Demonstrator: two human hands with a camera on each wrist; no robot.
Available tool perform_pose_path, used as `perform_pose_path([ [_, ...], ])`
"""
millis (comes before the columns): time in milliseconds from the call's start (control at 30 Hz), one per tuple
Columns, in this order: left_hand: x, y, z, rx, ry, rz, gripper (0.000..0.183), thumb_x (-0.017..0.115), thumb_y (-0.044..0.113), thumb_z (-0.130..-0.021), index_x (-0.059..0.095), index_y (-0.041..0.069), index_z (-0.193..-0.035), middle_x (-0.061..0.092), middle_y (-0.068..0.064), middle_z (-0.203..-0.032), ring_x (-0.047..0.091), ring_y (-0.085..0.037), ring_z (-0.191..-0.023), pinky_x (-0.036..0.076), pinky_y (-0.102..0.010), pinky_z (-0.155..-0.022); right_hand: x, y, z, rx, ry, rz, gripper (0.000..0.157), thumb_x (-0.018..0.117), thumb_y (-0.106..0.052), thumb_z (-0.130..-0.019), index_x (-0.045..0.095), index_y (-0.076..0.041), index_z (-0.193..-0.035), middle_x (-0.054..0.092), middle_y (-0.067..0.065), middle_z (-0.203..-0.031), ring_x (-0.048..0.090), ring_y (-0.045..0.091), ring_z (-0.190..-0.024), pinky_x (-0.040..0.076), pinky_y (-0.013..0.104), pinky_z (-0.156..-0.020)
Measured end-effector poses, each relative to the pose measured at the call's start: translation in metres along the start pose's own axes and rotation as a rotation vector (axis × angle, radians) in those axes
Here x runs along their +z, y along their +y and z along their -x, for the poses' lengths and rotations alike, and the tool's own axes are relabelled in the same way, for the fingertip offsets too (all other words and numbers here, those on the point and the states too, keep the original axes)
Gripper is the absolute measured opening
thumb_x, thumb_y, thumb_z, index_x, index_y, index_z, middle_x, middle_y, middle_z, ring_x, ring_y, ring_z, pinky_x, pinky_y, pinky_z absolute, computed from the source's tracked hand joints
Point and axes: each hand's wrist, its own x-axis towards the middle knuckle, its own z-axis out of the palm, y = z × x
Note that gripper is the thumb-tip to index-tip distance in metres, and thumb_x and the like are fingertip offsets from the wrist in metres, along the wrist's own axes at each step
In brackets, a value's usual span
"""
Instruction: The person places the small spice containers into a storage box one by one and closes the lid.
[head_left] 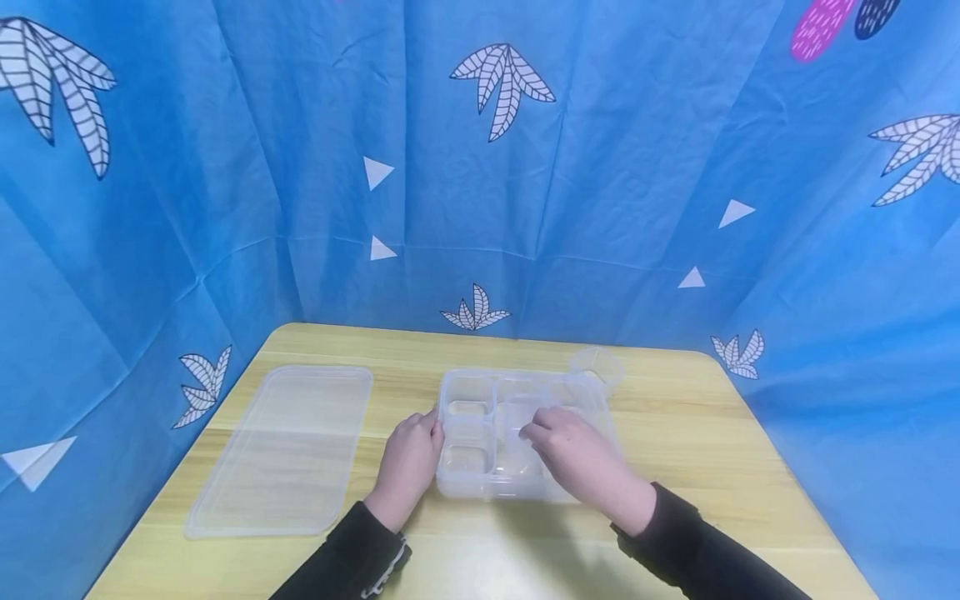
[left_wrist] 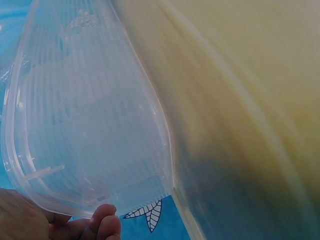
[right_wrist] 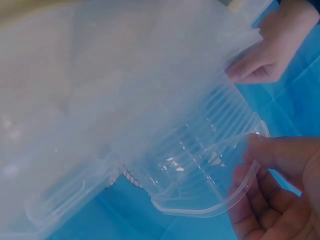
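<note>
A clear plastic box (head_left: 467, 485) with several compartments sits on the table. My left hand (head_left: 411, 454) holds its left end; in the left wrist view the fingertips (left_wrist: 104, 220) lie against the ribbed outer wall. Over the middle of the box, my right hand (head_left: 573, 454) pinches the rim of a small clear plastic container (right_wrist: 215, 150). Thumb (right_wrist: 280, 150) and fingers stand on either side of that rim in the right wrist view. How deep the small container sits in the box is hard to tell, since both are see-through.
A flat clear rectangular lid (head_left: 281, 450) lies on the wooden table (head_left: 712, 500) to the left of the box. Behind the box's right corner is a round clear plastic piece (head_left: 597, 364). A blue patterned curtain (head_left: 600, 208) encloses the table's back and sides.
</note>
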Motion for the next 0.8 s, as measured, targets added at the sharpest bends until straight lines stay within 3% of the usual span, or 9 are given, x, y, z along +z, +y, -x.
perform_pose_path([
  [800,0.002,-0.001,0.0,0.005,0.007,-0.006,0.028,0.06,0.008,-0.097,0.067,-0.01,-0.118,0.069,-0.017,-0.087,0.065,-0.031,-0.075,0.056,-0.042,-0.067,0.027,-0.009,0.012,0.039,-0.111,-0.048,0.02,0.073,0.004,-0.081,0.074,-0.011,-0.096,0.062,-0.002,-0.084,0.06,0.013,-0.077,0.053,0.025,-0.071],
])
